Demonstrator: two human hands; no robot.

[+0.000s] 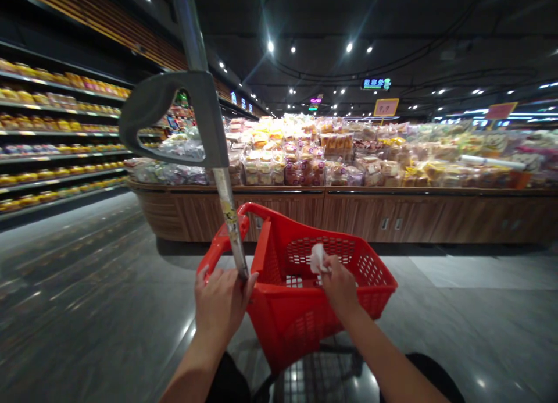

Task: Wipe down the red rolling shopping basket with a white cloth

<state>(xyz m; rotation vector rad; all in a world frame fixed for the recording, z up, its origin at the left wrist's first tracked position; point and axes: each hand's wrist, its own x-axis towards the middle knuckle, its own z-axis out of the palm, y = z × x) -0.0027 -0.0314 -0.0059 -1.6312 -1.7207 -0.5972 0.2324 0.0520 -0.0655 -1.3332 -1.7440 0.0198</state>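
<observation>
My left hand is closed round the near end of the red handle of a shopping cart, its thumb against the foot of the visible metal pole. The pole rises past my view and carries a grey plastic loop. My right hand pinches a crumpled white tissue over the near rim of the cart's red basket. Holes pierce the basket walls. Part of its floor is hidden behind the near wall and my right hand.
Beyond the cart runs a wood-panelled display counter heaped with packaged food. Shelves of jars line the left side. Price signs stand over the goods. Shiny grey floor surrounds the cart.
</observation>
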